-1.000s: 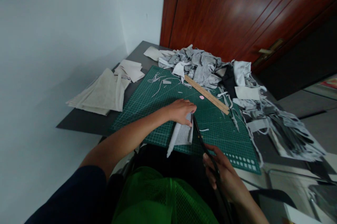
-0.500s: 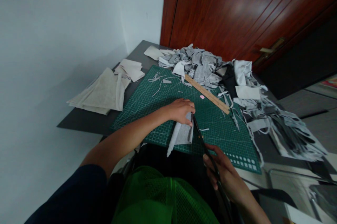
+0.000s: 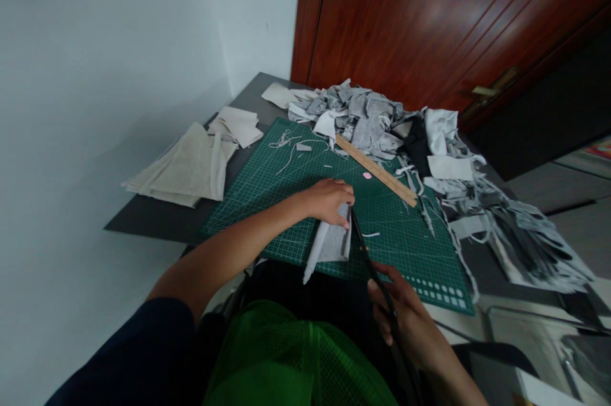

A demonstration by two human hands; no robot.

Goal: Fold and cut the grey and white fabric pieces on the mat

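Nearest you, at the bottom centre of the frame, is green mesh [image 3: 286, 355]. Right of it, your right hand [image 3: 403, 317] is closed around a long black tool [image 3: 363, 244], whose tip meets the right edge of the grey cloth [image 3: 337, 244]. That cloth lies just below the frame's centre, its left side rolled; your left hand [image 3: 329, 199] clasps its upper end, thumb on top, fingers bent. Both rest on the green cutting mat [image 3: 258, 193]. Beyond, right of centre, a wooden ruler [image 3: 377, 170] slants below the heap of scraps [image 3: 367, 116]; a reddish door [image 3: 405, 18] fills the upper right.
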